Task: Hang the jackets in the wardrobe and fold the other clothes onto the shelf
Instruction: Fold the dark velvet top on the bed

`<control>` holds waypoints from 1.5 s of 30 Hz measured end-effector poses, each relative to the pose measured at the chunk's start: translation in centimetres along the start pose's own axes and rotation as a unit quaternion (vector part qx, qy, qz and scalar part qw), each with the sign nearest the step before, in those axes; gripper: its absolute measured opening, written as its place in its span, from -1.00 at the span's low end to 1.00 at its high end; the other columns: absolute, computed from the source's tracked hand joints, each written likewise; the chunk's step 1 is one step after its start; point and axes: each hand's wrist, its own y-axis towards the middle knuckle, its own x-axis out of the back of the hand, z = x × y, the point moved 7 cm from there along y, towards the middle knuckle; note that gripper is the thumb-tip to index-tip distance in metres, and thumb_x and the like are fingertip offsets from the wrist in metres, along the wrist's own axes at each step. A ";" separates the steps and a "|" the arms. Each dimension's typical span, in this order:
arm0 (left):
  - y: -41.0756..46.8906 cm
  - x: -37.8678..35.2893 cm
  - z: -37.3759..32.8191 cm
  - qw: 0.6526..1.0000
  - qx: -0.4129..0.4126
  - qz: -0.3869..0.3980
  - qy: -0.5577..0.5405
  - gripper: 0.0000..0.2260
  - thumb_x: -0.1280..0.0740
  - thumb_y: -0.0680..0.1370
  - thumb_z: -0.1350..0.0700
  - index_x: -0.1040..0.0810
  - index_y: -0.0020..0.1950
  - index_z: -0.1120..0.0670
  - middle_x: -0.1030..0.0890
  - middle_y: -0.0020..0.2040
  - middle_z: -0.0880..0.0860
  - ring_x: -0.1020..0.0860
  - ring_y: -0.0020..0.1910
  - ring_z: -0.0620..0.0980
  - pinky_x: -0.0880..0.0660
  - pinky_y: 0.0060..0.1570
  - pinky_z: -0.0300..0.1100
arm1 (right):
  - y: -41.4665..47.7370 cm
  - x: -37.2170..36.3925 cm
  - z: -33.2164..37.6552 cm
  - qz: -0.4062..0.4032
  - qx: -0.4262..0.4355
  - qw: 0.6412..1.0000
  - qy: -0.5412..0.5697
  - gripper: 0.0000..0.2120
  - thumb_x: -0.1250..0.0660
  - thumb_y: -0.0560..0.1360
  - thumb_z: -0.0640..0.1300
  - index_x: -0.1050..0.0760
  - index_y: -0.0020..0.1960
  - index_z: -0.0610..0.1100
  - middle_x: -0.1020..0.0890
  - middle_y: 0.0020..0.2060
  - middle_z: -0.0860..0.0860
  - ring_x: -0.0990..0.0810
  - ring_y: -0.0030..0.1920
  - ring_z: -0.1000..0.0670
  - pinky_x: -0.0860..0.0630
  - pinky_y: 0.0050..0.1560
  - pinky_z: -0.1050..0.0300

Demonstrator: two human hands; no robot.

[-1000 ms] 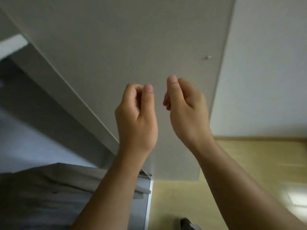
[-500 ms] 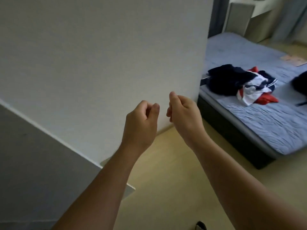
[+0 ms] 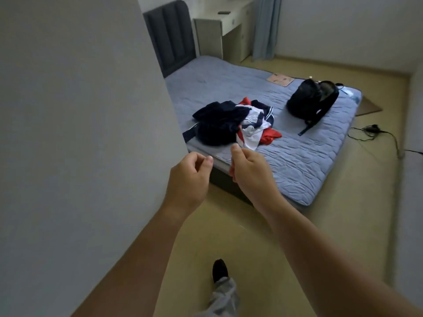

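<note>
A black backpack (image 3: 312, 100) lies on a bed (image 3: 297, 161) with a quilted blue cover, beyond and to the right of the right hand (image 3: 249, 172). Farther off stand a dark padded headboard (image 3: 170, 35), a pale desk (image 3: 217, 30) and a blue curtain (image 3: 265, 26). Black cables (image 3: 375, 131) trail over the yellow floor (image 3: 343, 225) at far right. A pale panel (image 3: 80, 133) rises left of the left hand (image 3: 187, 177).

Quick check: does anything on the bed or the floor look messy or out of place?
Yes. The clothes lie unfolded in a crumpled, tangled heap near the front edge of the bed. A black backpack lies slumped farther along it and looks open at the top. A cable trails loose across the floor beside the bed.
</note>
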 end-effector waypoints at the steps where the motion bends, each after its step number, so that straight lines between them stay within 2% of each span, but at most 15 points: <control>1: 2.3 -1.2 0.5 1.000 -0.004 0.012 -0.001 -0.75 -0.29 0.65 -0.03 -0.47 -0.22 -0.05 -0.56 -0.35 -0.09 -0.54 -0.30 -0.25 -0.40 -0.36 -0.46 | 2.1 0.1 -0.3 -0.009 0.000 1.000 -0.008 -0.46 -0.10 0.69 0.13 -0.49 -0.19 -0.30 -0.60 -0.34 -0.17 -0.57 -0.27 -0.18 -0.52 -0.13 -0.21; 4: 10.0 -4.9 2.0 0.998 -0.008 0.064 0.006 -0.78 -0.27 0.66 -0.05 -0.50 -0.16 -0.01 -0.57 -0.33 -0.08 -0.54 -0.32 -0.20 -0.38 -0.38 -0.39 | 8.6 0.4 -0.7 -0.038 -0.013 0.999 -0.029 -0.45 -0.09 0.69 0.12 -0.47 -0.18 -0.33 -0.60 -0.30 -0.23 -0.56 -0.22 -0.25 -0.51 -0.11 -0.25; 9: 21.3 -9.6 2.6 0.993 -0.031 0.118 0.003 -0.77 -0.27 0.65 -0.06 -0.46 -0.20 -0.10 -0.57 -0.31 -0.10 -0.53 -0.22 -0.33 -0.39 -0.32 -0.50 | 18.4 0.9 -1.9 -0.067 -0.054 0.996 -0.036 -0.46 -0.09 0.70 0.09 -0.46 -0.16 -0.35 -0.60 -0.27 -0.26 -0.57 -0.20 -0.28 -0.51 -0.10 -0.27; 12: 27.2 -12.7 3.1 0.990 -0.031 0.134 0.007 -0.76 -0.30 0.63 -0.05 -0.45 -0.24 -0.10 -0.56 -0.35 -0.12 -0.52 -0.24 -0.35 -0.36 -0.31 -0.52 | 23.9 1.5 -3.6 -0.087 -0.081 0.992 -0.033 -0.47 -0.08 0.70 0.08 -0.47 -0.21 -0.30 -0.60 -0.29 -0.22 -0.58 -0.21 -0.24 -0.52 -0.09 -0.23; 14: 30.8 -15.1 4.0 0.988 -0.019 0.152 0.015 -0.76 -0.31 0.62 -0.07 -0.47 -0.24 -0.09 -0.58 -0.34 -0.12 -0.53 -0.25 -0.34 -0.37 -0.32 -0.51 | 27.8 2.0 -5.2 -0.098 -0.103 0.989 -0.031 -0.49 -0.09 0.69 0.08 -0.48 -0.26 -0.23 -0.61 -0.32 -0.16 -0.58 -0.22 -0.19 -0.52 -0.08 -0.19; 19: 39.2 -20.7 7.5 0.980 0.030 0.187 0.057 -0.79 -0.29 0.62 -0.08 -0.49 -0.20 -0.08 -0.59 -0.29 -0.09 -0.50 -0.23 -0.40 -0.35 -0.39 -0.53 | 38.7 2.0 -10.3 -0.092 -0.157 0.983 -0.013 -0.49 -0.08 0.68 0.12 -0.48 -0.25 -0.21 -0.63 -0.28 -0.13 -0.61 -0.16 -0.20 -0.55 -0.02 -0.21; 23: 45.3 -23.4 9.9 0.970 0.065 0.206 0.110 -0.79 -0.29 0.61 -0.09 -0.48 -0.20 -0.08 -0.58 -0.28 -0.12 -0.49 -0.24 -0.42 -0.30 -0.46 -0.39 | 46.2 1.2 -13.1 -0.079 -0.193 0.978 -0.008 -0.51 -0.09 0.67 0.09 -0.47 -0.20 -0.27 -0.62 -0.28 -0.13 -0.56 -0.23 -0.12 -0.52 -0.07 -0.14; 26: 49.6 -25.7 12.1 0.957 0.080 0.238 0.147 -0.81 -0.29 0.61 -0.08 -0.48 -0.18 -0.09 -0.59 -0.27 -0.10 -0.52 -0.26 -0.34 -0.28 -0.41 -0.33 | 50.8 -0.1 -15.1 -0.058 -0.226 0.972 -0.022 -0.58 -0.09 0.67 0.04 -0.54 -0.15 -0.19 -0.66 -0.12 -0.18 -0.61 -0.06 -0.20 -0.52 0.06 -0.13; 28: 52.5 -27.6 14.1 0.949 0.089 0.257 0.160 -0.83 -0.29 0.60 -0.06 -0.48 -0.17 -0.08 -0.60 -0.25 -0.10 -0.54 -0.30 -0.21 -0.30 -0.40 -0.30 | 53.4 -1.1 -16.9 -0.048 -0.253 0.966 -0.028 -0.62 -0.08 0.67 0.00 -0.59 -0.03 -0.17 -0.68 -0.03 -0.18 -0.62 0.04 -0.22 -0.53 0.15 -0.13; 31: 57.0 -31.7 18.0 0.933 0.093 0.296 0.180 -0.86 -0.29 0.59 -0.05 -0.48 -0.15 -0.08 -0.60 -0.21 -0.10 -0.53 -0.25 -0.17 -0.32 -0.37 -0.25 | 57.4 -2.7 -19.8 -0.051 -0.282 0.957 -0.045 -0.67 -0.09 0.66 -0.07 -0.59 0.10 -0.20 -0.67 0.08 -0.19 -0.59 0.13 -0.22 -0.50 0.22 -0.16; 33: 59.8 -35.1 21.2 0.919 0.087 0.329 0.201 -0.90 -0.28 0.59 -0.03 -0.50 -0.10 -0.06 -0.61 -0.15 -0.09 -0.53 -0.21 -0.14 -0.34 -0.34 -0.22 | 60.2 -4.0 -22.0 -0.060 -0.299 0.951 -0.058 -0.69 -0.09 0.66 -0.11 -0.56 0.15 -0.21 -0.65 0.12 -0.19 -0.57 0.17 -0.24 -0.48 0.24 -0.14; 35: 62.3 -39.2 24.5 0.897 0.064 0.371 0.232 -0.90 -0.27 0.58 0.01 -0.53 0.03 -0.02 -0.60 0.00 -0.02 -0.56 -0.10 -0.02 -0.43 -0.21 -0.14 | 62.6 -5.3 -24.3 -0.068 -0.320 0.942 -0.075 -0.69 -0.08 0.66 -0.12 -0.54 0.22 -0.19 -0.63 0.18 -0.17 -0.55 0.21 -0.22 -0.46 0.25 -0.08; 37: 64.3 -43.2 27.8 0.865 0.047 0.419 0.271 -0.77 -0.25 0.59 0.04 -0.53 0.22 0.02 -0.53 0.17 0.07 -0.56 0.05 0.11 -0.47 -0.03 -0.07 | 64.6 -7.1 -26.6 -0.070 -0.342 0.933 -0.087 -0.68 -0.07 0.67 -0.12 -0.51 0.29 -0.16 -0.61 0.23 -0.15 -0.53 0.25 -0.20 -0.44 0.24 -0.03; 40: 66.8 -48.7 32.6 0.817 0.033 0.479 0.319 -0.63 -0.21 0.60 0.09 -0.43 0.43 -0.01 -0.39 0.36 0.13 -0.52 0.18 0.20 -0.46 0.07 -0.02 | 67.2 -9.9 -30.2 -0.059 -0.374 0.921 -0.088 -0.69 -0.08 0.67 -0.11 -0.47 0.31 -0.15 -0.59 0.24 -0.13 -0.52 0.26 -0.19 -0.37 0.09 0.07; 45: 69.6 -54.8 40.1 0.773 0.120 0.519 0.345 -0.45 -0.18 0.58 0.14 -0.27 0.57 -0.17 -0.02 0.61 0.14 -0.31 0.43 0.28 -0.40 0.25 0.02 | 70.2 -13.3 -34.9 -0.056 -0.411 0.907 -0.071 -0.62 -0.08 0.69 -0.04 -0.39 0.46 -0.10 -0.57 0.32 -0.10 -0.50 0.32 -0.13 -0.30 0.10 0.17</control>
